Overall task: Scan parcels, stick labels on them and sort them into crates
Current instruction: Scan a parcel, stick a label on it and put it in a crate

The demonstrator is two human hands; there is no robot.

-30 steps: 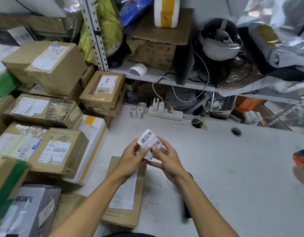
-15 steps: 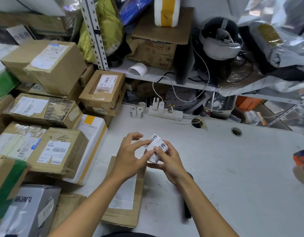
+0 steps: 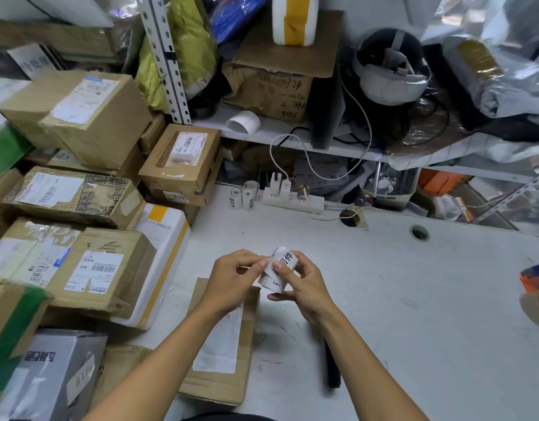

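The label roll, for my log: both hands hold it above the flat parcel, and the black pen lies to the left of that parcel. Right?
Not quite. The head view shows the black pen to the right of the flat parcel, not the left. Both the left hand and the right hand do hold the label roll above it.

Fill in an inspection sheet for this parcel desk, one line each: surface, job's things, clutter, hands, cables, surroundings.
Surface: white table, scuffed, with two cable holes.
Job's things: label roll held above a flat parcel; stacked boxes at left.
Clutter: black pen; three small label rolls by the power strip.
Hands: left hand pinches the label edge; right hand grips the roll.
Cables: white cable loops from the shelf down to the strip.
Surroundings: shelf holding a headset.
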